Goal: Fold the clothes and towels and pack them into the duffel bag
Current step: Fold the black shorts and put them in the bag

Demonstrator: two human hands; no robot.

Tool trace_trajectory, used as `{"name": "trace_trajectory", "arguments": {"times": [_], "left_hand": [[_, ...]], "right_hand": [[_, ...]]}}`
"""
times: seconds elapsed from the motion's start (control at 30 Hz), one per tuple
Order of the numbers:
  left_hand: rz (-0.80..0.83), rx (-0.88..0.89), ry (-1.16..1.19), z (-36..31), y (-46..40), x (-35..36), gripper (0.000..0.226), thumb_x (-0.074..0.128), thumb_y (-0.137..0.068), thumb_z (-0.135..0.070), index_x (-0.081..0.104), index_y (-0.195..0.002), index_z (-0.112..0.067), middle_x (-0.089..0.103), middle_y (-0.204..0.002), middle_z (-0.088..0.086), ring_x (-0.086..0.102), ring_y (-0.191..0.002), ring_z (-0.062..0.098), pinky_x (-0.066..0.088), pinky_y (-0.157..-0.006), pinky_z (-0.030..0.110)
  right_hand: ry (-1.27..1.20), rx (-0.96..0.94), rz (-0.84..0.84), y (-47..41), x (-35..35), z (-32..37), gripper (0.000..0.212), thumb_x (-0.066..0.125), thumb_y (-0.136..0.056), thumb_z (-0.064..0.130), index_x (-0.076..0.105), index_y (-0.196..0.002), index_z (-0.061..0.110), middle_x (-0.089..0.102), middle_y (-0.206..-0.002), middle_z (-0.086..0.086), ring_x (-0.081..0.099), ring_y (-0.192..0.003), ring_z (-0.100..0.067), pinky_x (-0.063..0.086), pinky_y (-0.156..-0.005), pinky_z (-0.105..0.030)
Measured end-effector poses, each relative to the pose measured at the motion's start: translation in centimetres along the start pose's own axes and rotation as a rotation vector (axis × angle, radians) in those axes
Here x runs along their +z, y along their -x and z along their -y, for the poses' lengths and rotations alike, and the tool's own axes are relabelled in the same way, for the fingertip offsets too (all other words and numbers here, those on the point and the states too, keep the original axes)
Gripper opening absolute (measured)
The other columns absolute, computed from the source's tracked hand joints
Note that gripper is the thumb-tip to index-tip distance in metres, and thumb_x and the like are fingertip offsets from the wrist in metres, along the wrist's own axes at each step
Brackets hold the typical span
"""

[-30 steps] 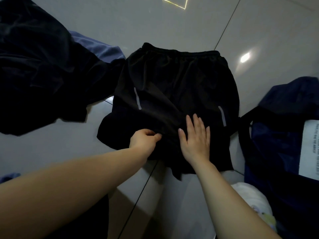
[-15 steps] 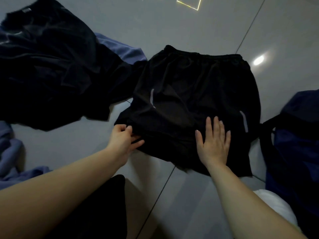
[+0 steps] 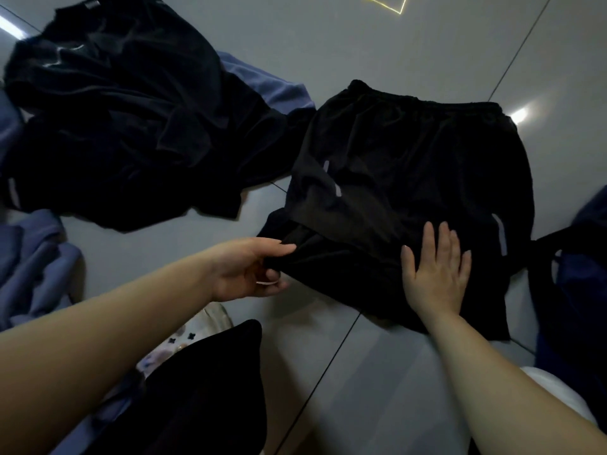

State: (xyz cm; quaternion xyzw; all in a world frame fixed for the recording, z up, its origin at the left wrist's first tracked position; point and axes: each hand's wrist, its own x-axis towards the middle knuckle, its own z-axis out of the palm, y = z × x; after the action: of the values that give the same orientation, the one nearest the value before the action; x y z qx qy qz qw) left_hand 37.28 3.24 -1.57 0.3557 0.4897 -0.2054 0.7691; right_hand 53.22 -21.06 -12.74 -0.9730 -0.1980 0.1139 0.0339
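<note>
A pair of black shorts (image 3: 410, 165) with small grey stripes lies spread on the grey tiled floor, waistband away from me. My left hand (image 3: 249, 269) pinches the hem of the left leg and lifts it slightly off the floor. My right hand (image 3: 437, 274) lies flat with straight fingers on the lower middle of the shorts. The dark blue duffel bag (image 3: 578, 290) sits at the right edge, its black strap touching the shorts.
A crumpled black garment (image 3: 124, 126) lies to the left over a blue cloth (image 3: 272, 87). More blue fabric (image 3: 29, 257) bunches at the far left. A black piece (image 3: 197, 389) and a patterned cloth (image 3: 184, 336) lie near me. Something white (image 3: 551, 395) shows at bottom right.
My left hand has taken hold of the left leg's hem and raised it, folding the edge over. The right hand stays pressed flat on the shorts. The view has shifted left.
</note>
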Motion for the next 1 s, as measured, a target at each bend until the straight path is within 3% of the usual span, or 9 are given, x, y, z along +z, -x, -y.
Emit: {"name": "trace_trajectory", "arguments": {"times": [0.07,0.17,0.3,0.43,0.57,0.73,0.83,0.93,1.0], "left_hand": [[-0.062,0.049,0.085,0.4,-0.4,-0.7,0.015,0.065,-0.082,-0.021,0.063,-0.092,-0.011,0.059,-0.081,0.004,0.058,-0.067,0.016,0.058,-0.063,0.032],[-0.037,0.172,0.274,0.5,-0.6,-0.6,0.031,0.046,-0.1,-0.026,0.059,-0.119,-0.005,0.065,-0.107,0.011,0.065,-0.097,0.026,0.059,-0.076,0.045],[-0.095,0.277,0.366,-0.9,-0.8,2.3,0.033,0.035,-0.104,-0.028,0.053,-0.115,-0.003,0.062,-0.117,0.014,0.065,-0.096,0.027,0.06,-0.062,0.036],[-0.579,0.402,-0.184,-1.7,-2.0,0.8,0.022,0.042,-0.101,-0.031,0.049,-0.107,-0.011,0.052,-0.097,0.009,0.054,-0.075,0.021,0.046,-0.036,0.02],[-0.871,0.451,-0.568,-2.0,-1.8,-5.4,0.027,0.051,-0.097,-0.031,0.057,-0.106,-0.006,0.049,-0.075,0.004,0.047,-0.056,0.018,0.038,-0.031,0.022],[-0.827,0.418,-0.659,-1.0,-1.8,-5.3,0.027,0.059,-0.093,-0.03,0.055,-0.113,-0.012,0.057,-0.092,0.008,0.054,-0.068,0.02,0.042,-0.055,0.028],[-0.915,0.713,-1.008,0.5,-2.1,-3.2,0.03,0.061,-0.091,-0.026,0.054,-0.117,-0.012,0.053,-0.106,0.01,0.053,-0.093,0.028,0.043,-0.081,0.037],[-0.609,1.218,-1.483,1.5,-2.3,-0.9,0.03,0.055,-0.085,-0.036,0.06,-0.105,-0.013,0.057,-0.101,0.01,0.056,-0.089,0.033,0.049,-0.073,0.042],[-0.374,1.281,-1.747,2.6,-3.2,1.0,0.047,0.059,-0.077,-0.048,0.06,-0.114,-0.018,0.06,-0.108,0.006,0.058,-0.092,0.031,0.051,-0.07,0.038]], "right_hand": [[0.0,-0.001,0.0,0.0,0.0,0.0,0.076,0.004,-0.089,0.061,0.008,-0.154,0.022,0.004,-0.162,-0.004,-0.001,-0.149,-0.018,-0.006,-0.119,-0.042],[0.001,0.001,0.008,-0.1,-0.1,0.0,0.077,0.003,-0.089,0.061,0.008,-0.154,0.022,0.004,-0.162,-0.004,-0.002,-0.149,-0.018,-0.006,-0.119,-0.042],[-0.016,-0.002,-0.021,0.0,-0.1,0.1,0.076,0.007,-0.09,0.06,0.013,-0.154,0.021,0.009,-0.162,-0.006,0.004,-0.149,-0.02,-0.003,-0.119,-0.043],[-0.008,-0.015,0.015,-0.1,-0.3,-0.1,0.074,0.007,-0.091,0.062,0.007,-0.154,0.023,0.003,-0.162,-0.003,-0.002,-0.149,-0.018,-0.008,-0.118,-0.04],[0.042,-0.021,0.058,-0.4,-0.4,-0.4,0.067,0.013,-0.097,0.057,0.001,-0.154,0.026,-0.003,-0.162,-0.001,-0.007,-0.148,-0.015,-0.008,-0.119,-0.039],[0.048,-0.023,0.045,-0.5,-0.4,-0.3,0.065,0.012,-0.099,0.056,0.003,-0.154,0.023,0.0,-0.162,-0.003,-0.004,-0.149,-0.017,-0.006,-0.119,-0.042],[0.033,-0.012,0.05,-0.5,-0.4,-0.1,0.07,0.008,-0.093,0.057,0.004,-0.154,0.022,0.001,-0.162,-0.004,-0.004,-0.149,-0.018,-0.007,-0.119,-0.042],[0.028,-0.004,0.033,-0.4,-0.3,0.2,0.073,0.006,-0.091,0.057,0.005,-0.154,0.022,0.002,-0.162,-0.004,-0.003,-0.149,-0.018,-0.007,-0.119,-0.043],[0.028,-0.002,0.025,-0.3,-0.3,0.2,0.074,0.004,-0.09,0.058,0.005,-0.154,0.022,0.003,-0.162,-0.004,-0.002,-0.149,-0.018,-0.007,-0.119,-0.043]]}}
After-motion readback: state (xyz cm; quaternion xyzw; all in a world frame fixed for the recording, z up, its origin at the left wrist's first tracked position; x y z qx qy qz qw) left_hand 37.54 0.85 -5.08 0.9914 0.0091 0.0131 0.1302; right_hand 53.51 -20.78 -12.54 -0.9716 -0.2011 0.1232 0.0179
